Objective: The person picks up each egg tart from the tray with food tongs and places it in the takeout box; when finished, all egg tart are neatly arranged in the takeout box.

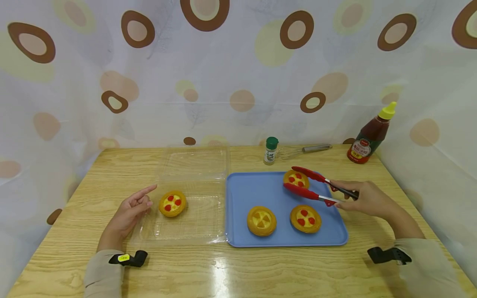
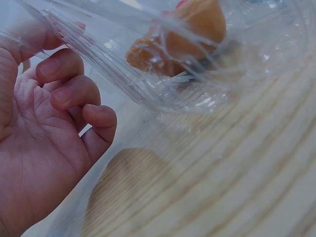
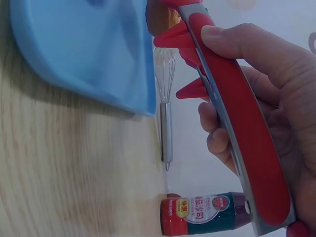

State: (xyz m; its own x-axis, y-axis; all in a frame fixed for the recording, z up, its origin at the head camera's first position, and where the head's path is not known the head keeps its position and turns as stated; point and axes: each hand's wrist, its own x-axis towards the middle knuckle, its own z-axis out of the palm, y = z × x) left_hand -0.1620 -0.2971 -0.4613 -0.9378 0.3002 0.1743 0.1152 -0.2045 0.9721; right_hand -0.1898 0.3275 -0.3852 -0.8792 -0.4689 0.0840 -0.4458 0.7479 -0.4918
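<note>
My right hand [image 1: 367, 199] grips red-tipped tongs [image 1: 303, 192] by their handles. The tongs' tips lie on either side of a tart with red pieces [image 1: 297, 180] at the back of the blue tray [image 1: 238, 194]; whether they press on it I cannot tell. Two more tarts sit on the tray, one with yellow wedges [image 1: 261, 221], one with red pieces [image 1: 305, 219]. At the left edge of an opened clear plastic container [image 1: 193, 215], my left hand [image 1: 128, 215] holds the wall, its index finger extended. Inside lies a red-topped tart [image 1: 172, 203].
Behind the tray stand a green-capped seasoning jar [image 1: 271, 152] and, lying flat, a whisk [image 1: 305, 150]. A yellow-capped sauce bottle [image 1: 369, 138] stands at the back right. The container's lid [image 1: 193, 162] lies folded back. A patterned curtain [image 1: 223, 74] borders the wooden table [image 1: 179, 273].
</note>
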